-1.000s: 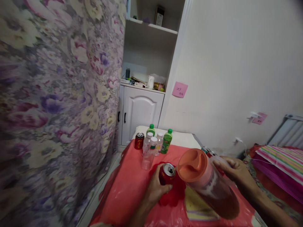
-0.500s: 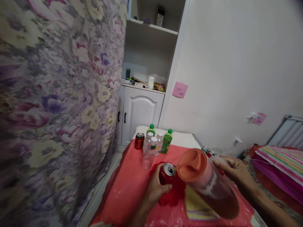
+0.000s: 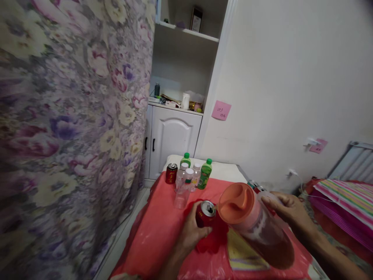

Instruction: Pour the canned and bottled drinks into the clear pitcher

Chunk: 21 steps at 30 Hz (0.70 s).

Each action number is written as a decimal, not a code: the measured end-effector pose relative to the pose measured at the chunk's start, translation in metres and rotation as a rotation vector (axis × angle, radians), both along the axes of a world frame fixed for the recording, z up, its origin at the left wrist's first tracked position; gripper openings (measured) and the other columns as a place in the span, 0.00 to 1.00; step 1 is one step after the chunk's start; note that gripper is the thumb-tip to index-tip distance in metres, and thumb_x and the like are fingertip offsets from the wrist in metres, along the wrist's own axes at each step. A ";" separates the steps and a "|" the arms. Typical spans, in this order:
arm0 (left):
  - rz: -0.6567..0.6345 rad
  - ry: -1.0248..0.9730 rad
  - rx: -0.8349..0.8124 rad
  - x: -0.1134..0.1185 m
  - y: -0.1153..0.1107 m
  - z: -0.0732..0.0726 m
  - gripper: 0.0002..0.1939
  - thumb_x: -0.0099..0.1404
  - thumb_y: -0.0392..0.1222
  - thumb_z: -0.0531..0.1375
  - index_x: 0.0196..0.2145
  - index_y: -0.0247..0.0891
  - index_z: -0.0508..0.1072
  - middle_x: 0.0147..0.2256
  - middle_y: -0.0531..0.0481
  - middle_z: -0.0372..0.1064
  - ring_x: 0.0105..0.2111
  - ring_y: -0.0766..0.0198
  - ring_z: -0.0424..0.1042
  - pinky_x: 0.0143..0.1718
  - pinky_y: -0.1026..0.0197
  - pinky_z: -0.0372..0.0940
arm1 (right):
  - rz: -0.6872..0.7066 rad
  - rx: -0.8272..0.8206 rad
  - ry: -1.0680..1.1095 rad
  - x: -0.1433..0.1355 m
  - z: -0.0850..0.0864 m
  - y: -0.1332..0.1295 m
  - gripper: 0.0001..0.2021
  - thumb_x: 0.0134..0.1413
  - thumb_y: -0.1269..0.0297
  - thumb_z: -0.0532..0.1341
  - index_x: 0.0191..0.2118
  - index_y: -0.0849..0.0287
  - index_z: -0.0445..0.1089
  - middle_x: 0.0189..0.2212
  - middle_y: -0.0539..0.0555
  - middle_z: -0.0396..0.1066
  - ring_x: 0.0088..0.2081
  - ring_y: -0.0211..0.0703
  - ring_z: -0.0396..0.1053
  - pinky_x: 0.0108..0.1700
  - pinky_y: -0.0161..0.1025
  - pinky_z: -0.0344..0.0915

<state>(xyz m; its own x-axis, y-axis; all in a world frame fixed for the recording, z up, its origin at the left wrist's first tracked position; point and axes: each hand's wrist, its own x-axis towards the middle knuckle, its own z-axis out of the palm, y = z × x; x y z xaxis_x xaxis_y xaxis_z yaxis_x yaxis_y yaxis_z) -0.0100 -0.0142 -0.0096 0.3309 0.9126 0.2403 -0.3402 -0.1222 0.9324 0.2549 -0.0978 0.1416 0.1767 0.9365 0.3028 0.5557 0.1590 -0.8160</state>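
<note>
Hands hold a can and a pitcher (tilted).

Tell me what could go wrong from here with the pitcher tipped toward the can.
Liquid might miss the can's small opening and wet the red cover, since the pitcher's lid sits close by its rim.

The right hand holds a tilted, partly filled pitcher; a slip could spill a lot.

If the left hand shifted, it might knock the clear bottle beyond it.
</note>
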 end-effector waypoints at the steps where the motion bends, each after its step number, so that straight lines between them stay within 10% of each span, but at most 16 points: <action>1: -0.004 -0.003 0.002 0.000 0.000 0.000 0.37 0.43 0.30 0.72 0.52 0.40 0.71 0.49 0.46 0.76 0.52 0.47 0.73 0.54 0.50 0.66 | 0.011 -0.011 0.014 0.001 -0.001 0.001 0.26 0.50 0.39 0.64 0.21 0.56 0.58 0.21 0.46 0.51 0.25 0.38 0.51 0.27 0.37 0.50; 21: 0.021 -0.009 0.038 -0.002 0.000 0.001 0.38 0.41 0.33 0.74 0.52 0.39 0.73 0.50 0.44 0.77 0.53 0.44 0.72 0.57 0.49 0.64 | 0.038 -0.007 0.098 0.002 -0.004 0.003 0.24 0.49 0.43 0.67 0.20 0.57 0.63 0.20 0.47 0.54 0.24 0.38 0.53 0.27 0.36 0.50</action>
<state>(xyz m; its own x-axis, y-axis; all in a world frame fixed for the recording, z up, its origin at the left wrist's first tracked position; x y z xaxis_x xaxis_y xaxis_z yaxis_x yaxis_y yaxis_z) -0.0117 -0.0140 -0.0090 0.3095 0.9094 0.2778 -0.3459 -0.1644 0.9238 0.2566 -0.0947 0.1378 0.1695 0.9451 0.2794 0.4672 0.1726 -0.8671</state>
